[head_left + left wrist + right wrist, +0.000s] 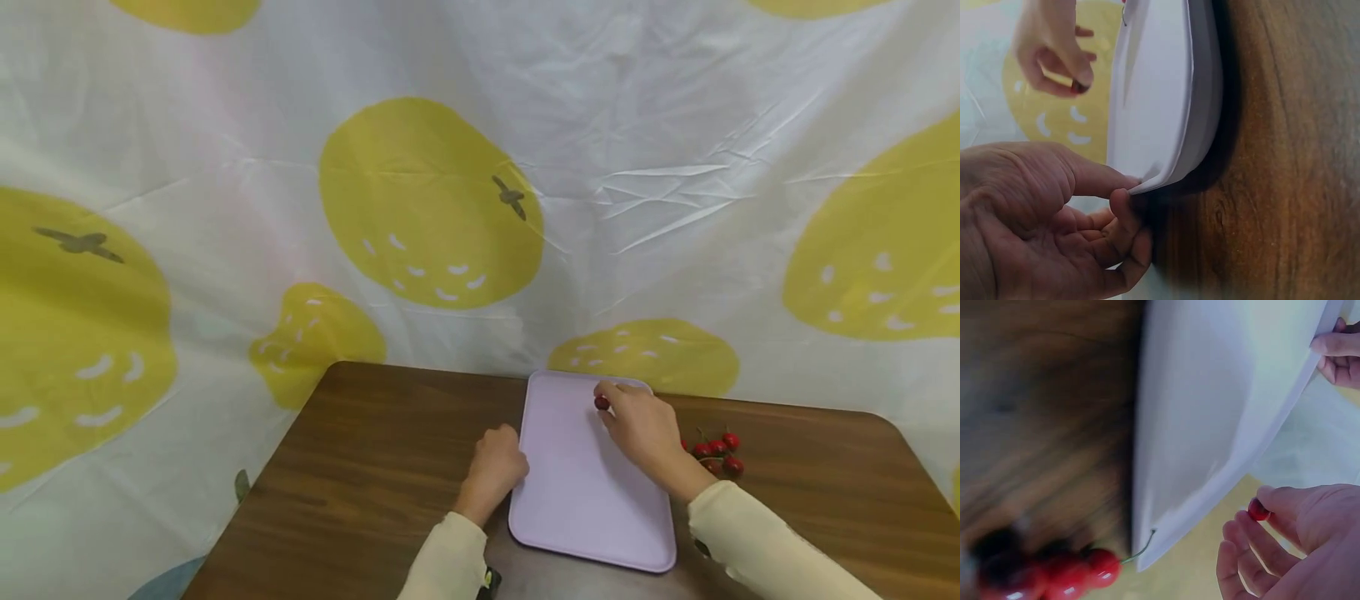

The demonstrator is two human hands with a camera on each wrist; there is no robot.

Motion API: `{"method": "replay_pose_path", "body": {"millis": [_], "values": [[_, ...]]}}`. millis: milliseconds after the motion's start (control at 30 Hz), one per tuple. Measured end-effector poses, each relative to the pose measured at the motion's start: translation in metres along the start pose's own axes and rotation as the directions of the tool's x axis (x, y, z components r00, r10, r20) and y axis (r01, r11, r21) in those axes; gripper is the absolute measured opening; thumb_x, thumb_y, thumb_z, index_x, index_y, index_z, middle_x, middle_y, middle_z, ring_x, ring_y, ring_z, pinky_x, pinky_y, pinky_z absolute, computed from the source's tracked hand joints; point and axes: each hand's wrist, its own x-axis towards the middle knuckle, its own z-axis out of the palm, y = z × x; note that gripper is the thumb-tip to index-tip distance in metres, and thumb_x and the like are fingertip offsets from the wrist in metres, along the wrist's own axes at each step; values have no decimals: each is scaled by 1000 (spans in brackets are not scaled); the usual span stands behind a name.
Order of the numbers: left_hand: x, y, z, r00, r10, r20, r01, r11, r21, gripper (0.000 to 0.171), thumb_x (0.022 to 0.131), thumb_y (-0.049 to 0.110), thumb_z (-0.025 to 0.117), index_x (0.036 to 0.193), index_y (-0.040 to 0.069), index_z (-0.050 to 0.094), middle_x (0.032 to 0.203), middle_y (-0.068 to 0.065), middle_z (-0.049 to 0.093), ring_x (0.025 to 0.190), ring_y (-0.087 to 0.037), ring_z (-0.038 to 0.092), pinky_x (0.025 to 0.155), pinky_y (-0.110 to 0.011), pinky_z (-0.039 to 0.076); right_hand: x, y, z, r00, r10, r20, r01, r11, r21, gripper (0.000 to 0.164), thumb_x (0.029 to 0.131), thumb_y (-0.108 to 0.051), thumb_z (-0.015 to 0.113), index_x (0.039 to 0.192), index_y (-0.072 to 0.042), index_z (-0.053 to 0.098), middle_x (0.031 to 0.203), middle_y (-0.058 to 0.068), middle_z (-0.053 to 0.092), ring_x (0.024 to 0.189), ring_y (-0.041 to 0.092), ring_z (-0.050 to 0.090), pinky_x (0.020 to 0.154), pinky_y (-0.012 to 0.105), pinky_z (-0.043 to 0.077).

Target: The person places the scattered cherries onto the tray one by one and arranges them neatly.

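Ok, R hand (643, 425) pinches one cherry (602, 402) above the tray (573, 492); L hand (495, 462) pinches tray's L rim. Cherry's prob. light, slick, easily bruised: best held gently round its sides.

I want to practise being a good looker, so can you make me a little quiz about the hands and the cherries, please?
1. Pick one. What is the right hand pinching?
a) a spoon
b) a single cherry
c) a leaf

2. True or false? The left hand is holding a cherry too.

3. Fill the gap. The bunch of cherries lies on the brown ____, beside the tray.

Key
1: b.
2: False; it grips the tray's edge.
3: table.
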Motion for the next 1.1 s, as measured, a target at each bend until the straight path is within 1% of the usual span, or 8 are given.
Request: {"method": "replay_pose_path", "body": {"millis": [200,300,467,567,700,833,933,1100], "values": [[3,-3,7,999,2,34,-1,1000,-9,13,83,6,70,91,-4,66,84,-24,71,72,-37,68,59,-47,56,15,-8,15,999,-54,1,53,999,11,20,84,-9,83,98,-19,74,88,0,78,77,26,75,57,43,53],[5,-6,11,999,-3,40,3,1000,-3,14,83,7,70,92,-4,67,86,-24,71,74,-37,69,60,-47,56,21,-11,20,997,-64,33,63,998,16,17,87,-9,80,101,-18,75,90,3,79,78,25,75,60,43,55],[13,-7,15,999,12,48,-13,1000,14,11,80,5,70,88,-2,67,86,-23,71,72,-33,66,61,-46,56,28,-13,28,994,-43,96,42,999,13,12,93,-10,75,101,-18,75,91,6,78,80,27,74,56,45,53],[16,-6,15,997,8,71,-9,1000,2,8,78,4,69,85,0,66,83,-20,70,69,-29,62,58,-44,53,31,-12,31,991,-16,130,15,1000,7,11,93,-9,74,97,-20,74,87,5,75,77,26,72,53,45,50],[6,4,0,994,-25,110,30,999,-38,12,80,4,70,90,-1,66,83,-18,67,69,-29,60,56,-43,51,33,-11,34,984,-2,178,3,1000,-1,15,90,-7,73,90,-21,70,83,2,71,74,22,68,50,44,47],[7,1,5,993,-36,114,41,998,-43,16,80,4,72,93,-3,66,83,-18,66,69,-30,60,55,-44,51,34,-10,37,979,-8,202,11,1000,-14,17,88,-7,76,87,-22,69,81,0,69,73,21,67,51,45,48],[14,-5,18,994,-25,107,29,999,-35,15,79,5,72,91,-2,65,83,-19,66,69,-29,59,56,-44,51,33,-8,38,977,-9,211,14,1000,-23,16,88,-8,78,86,-21,69,81,0,68,73,21,67,52,46,49],[13,-3,16,992,-22,122,29,998,-54,10,79,5,70,86,0,64,80,-17,65,68,-29,58,55,-43,49,30,-7,39,980,-25,198,31,999,-28,14,88,-9,78,87,-20,70,81,1,68,73,22,68,52,45,50]]}}
